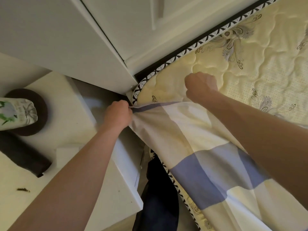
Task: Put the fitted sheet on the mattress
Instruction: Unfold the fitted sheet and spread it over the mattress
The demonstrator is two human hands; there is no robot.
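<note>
The left hand (117,114) is clenched on the bunched hem of the sheet (196,147), just off the mattress (266,67) corner, above the narrow gap between the mattress and the nightstand (70,104). The right hand (200,86) is a closed fist on the mattress top near that corner, at the sheet's upper edge; whether it grips cloth I cannot tell. The sheet, checked in cream, white and blue, covers the mattress's near side and stops short of the corner, leaving the quilted yellow top bare beyond. A white wardrobe (83,39) stands tight against the mattress's far edge. On the nightstand's left side sits a flowered bottle (15,112) on a dark round base (40,112); its lettering is too blurred to read.
</note>
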